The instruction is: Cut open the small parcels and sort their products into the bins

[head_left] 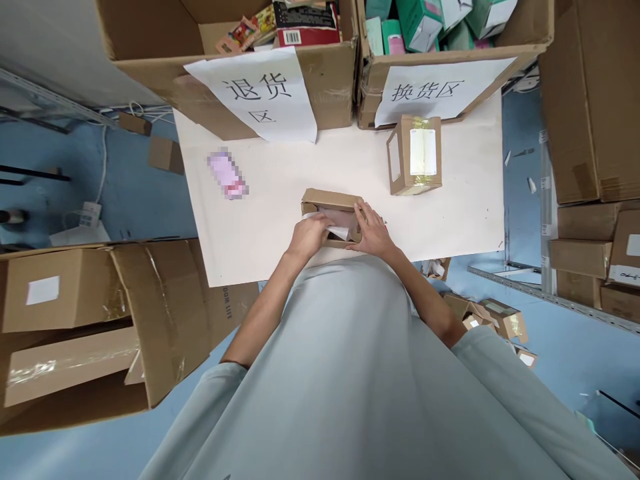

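A small open cardboard box (330, 198) sits near the front edge of the white table (270, 173). My left hand (309, 235) reaches over its left side, fingers closed on a thin white sheet (339, 232) that looks like wrapping paper. Around the right end of the box is my right hand (373, 232), thumb at the near side and fingers over the far rim. Whatever lies under the sheet is hidden.
A taped carton (415, 157) stands at the right. A pixelated phone-shaped item (227, 175) lies left. Two large labelled boxes, the left box (330, 87) and the right box (373, 93), line the back. A big carton (170, 320) stands left of the table.
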Demonstrator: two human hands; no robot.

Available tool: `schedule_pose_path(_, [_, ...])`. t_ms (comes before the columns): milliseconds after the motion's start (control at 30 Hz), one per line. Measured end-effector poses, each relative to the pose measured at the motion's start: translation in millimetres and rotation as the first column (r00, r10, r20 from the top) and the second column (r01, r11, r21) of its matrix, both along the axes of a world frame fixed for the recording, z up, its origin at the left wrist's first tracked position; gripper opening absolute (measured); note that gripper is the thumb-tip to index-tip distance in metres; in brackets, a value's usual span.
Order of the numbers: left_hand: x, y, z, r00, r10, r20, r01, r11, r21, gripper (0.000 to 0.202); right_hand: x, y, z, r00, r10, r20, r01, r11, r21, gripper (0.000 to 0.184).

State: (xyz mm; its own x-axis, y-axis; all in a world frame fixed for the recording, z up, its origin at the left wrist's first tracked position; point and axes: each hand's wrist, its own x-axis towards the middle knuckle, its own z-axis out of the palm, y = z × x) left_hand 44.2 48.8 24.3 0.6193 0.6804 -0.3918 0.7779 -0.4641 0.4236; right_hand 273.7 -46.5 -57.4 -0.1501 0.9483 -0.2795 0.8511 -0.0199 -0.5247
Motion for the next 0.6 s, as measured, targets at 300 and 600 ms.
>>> schedule_pose_path(300, [0,6,8.3,0.990,0.099,0.097,-0.106,0.992,0.071,0.040,3,-1,-0.1,0.999,0.027,-0.019,-0.027,0.999,0.034,0.120])
schedule_pose_path(600, [-24,0,11.2,0.973,0.178,0.148,-0.186,0.982,0.042,0.038,0,0,25.1,0.996,0.078,0.037,-0.079,0.997,0.015,0.094])
